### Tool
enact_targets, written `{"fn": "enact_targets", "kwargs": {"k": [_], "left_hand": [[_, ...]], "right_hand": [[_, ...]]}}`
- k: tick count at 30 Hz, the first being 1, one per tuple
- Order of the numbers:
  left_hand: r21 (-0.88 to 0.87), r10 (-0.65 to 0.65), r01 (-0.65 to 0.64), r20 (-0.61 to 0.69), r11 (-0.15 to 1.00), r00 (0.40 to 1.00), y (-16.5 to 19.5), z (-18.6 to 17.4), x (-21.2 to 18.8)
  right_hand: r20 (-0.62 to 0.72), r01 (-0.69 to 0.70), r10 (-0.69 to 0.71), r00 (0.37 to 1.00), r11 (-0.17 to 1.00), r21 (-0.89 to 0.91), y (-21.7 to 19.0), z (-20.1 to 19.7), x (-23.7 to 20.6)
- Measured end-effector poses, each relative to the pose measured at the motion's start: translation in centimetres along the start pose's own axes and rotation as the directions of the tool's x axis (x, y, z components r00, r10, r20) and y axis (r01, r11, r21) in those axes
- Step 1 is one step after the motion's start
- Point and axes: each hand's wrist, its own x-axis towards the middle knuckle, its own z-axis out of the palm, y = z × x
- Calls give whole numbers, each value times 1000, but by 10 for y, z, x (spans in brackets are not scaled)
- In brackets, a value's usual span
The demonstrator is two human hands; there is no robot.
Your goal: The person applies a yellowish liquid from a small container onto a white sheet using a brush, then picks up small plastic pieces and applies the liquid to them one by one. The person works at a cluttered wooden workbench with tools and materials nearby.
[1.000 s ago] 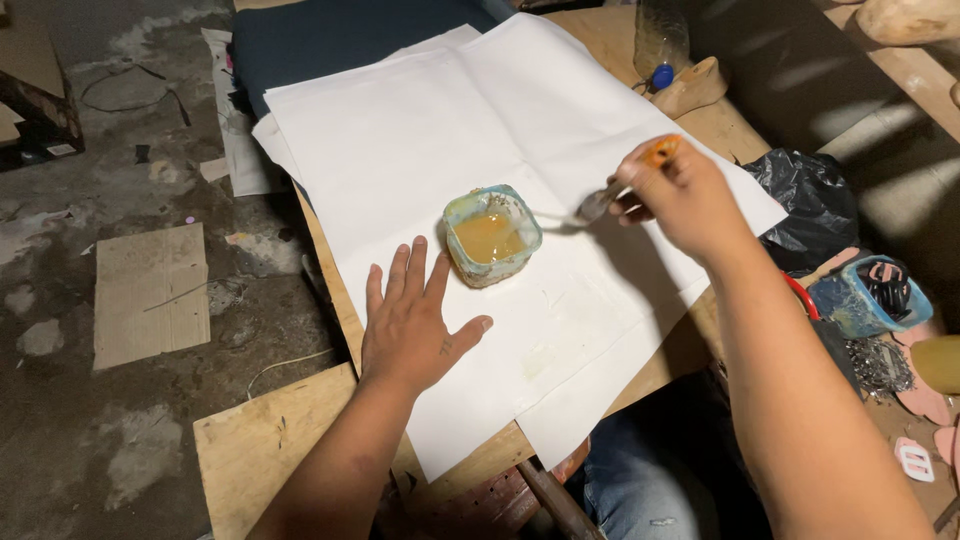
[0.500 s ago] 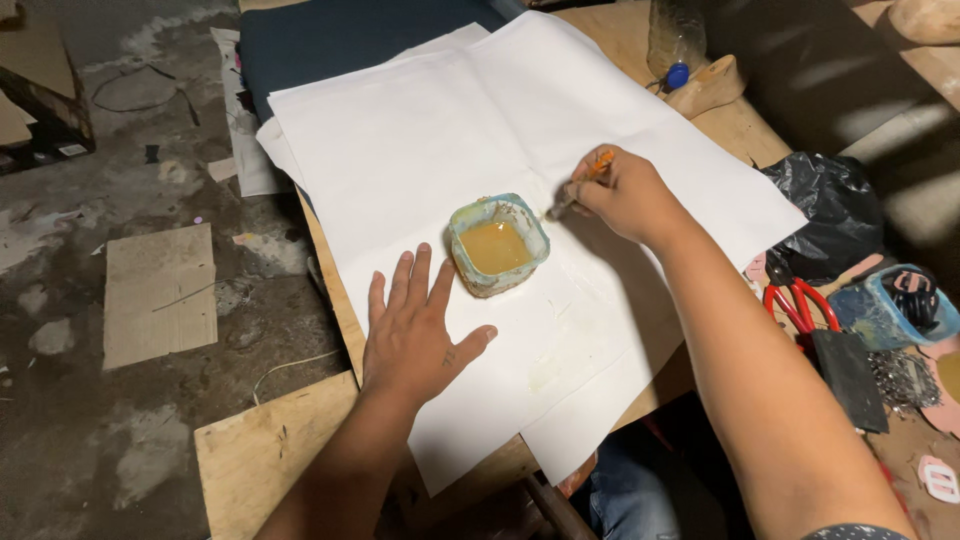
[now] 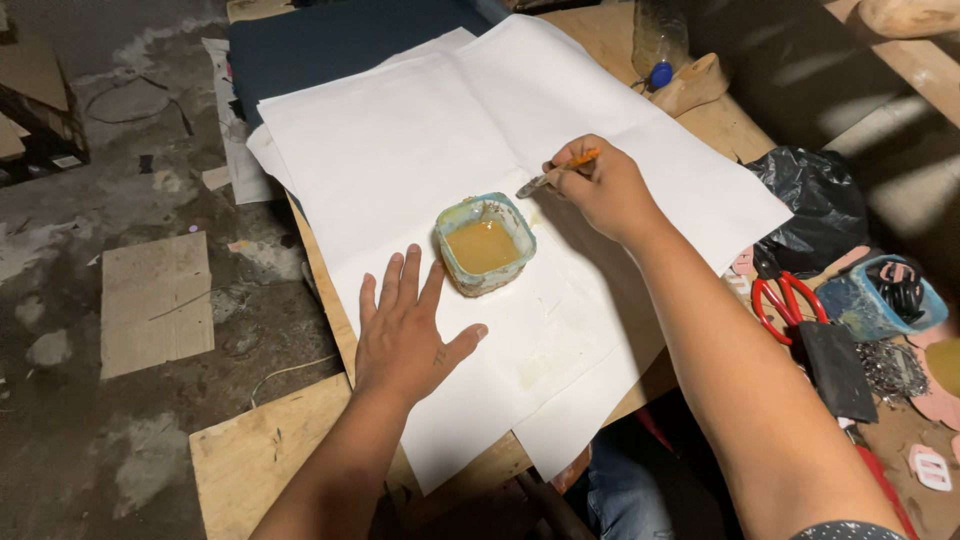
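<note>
The left hand [image 3: 405, 335] is laid flat on the white paper sheet [image 3: 420, 140], fingers spread and released, at 7 o'clock of the square glue tub [image 3: 485, 245]. At the tub's 2 o'clock, a small orange-handled brush [image 3: 556, 173] is grasped by the right hand [image 3: 600, 190], its tip resting on the paper covering the bench [image 3: 245, 465].

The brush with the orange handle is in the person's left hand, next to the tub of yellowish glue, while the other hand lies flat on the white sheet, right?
Not quite. In the head view the brush is in the right hand, beside the tub of yellowish liquid. It is the left hand that lies flat on the white sheet.
</note>
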Motion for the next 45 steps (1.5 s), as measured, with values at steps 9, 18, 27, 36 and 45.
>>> {"fn": "enact_targets", "kwargs": {"k": [9,18,27,36,45], "left_hand": [[-67,24,-30,-93,997,995,0,4,0],[-496,-86,-48,-245,867,966,23,-17,26],[-518,-126,-69,-331,852,935,-7,-16,23],[-430,-142,28,-236,902,961,-12,-15,20],[-359,-62,-78,-363,930,930,-16,-1,20]], "right_hand": [[173,-153,197,965,959,-238,-3,-21,-66],[-95,-108,123,988,983,145,-9,-39,-82],[-45,3,4,999,990,140,9,25,-11],[111,-110,156,981,933,-342,-13,6,-87],[-4,85,-85,996,995,-57,-48,3,-96]]}}
